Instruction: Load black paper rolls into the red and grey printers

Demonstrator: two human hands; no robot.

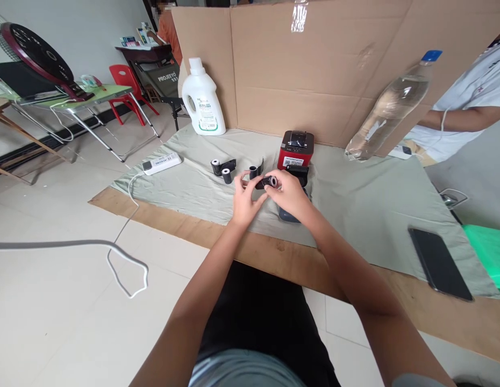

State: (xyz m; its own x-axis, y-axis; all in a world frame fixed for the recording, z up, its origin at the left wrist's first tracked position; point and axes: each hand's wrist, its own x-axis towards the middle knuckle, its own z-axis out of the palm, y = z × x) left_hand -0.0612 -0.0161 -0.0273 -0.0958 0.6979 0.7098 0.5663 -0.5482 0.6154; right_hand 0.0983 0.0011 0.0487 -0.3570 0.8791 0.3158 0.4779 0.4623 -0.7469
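A small black roll with a pale core (273, 181) is held above the cloth, between the fingertips of my left hand (245, 201) and my right hand (288, 191). Both hands are closed on it, thumbs and fingers pinching from either side. Just behind my left hand another black roll (253, 171) stands with a dark strip loose from it. Farther left are a black roll (215, 167) with a loose dark piece and a second upright roll (226, 176). Beyond my right hand sits a red and black printer (295, 150); dark parts in front of it are partly hidden by that hand.
On the cloth-covered table (355, 215) are a white detergent jug (204, 102), a power strip (162, 163), a large water bottle (391, 107) and a phone (440, 263). A cardboard screen (298, 70) stands behind. Another person's arm (463, 118) is at the right.
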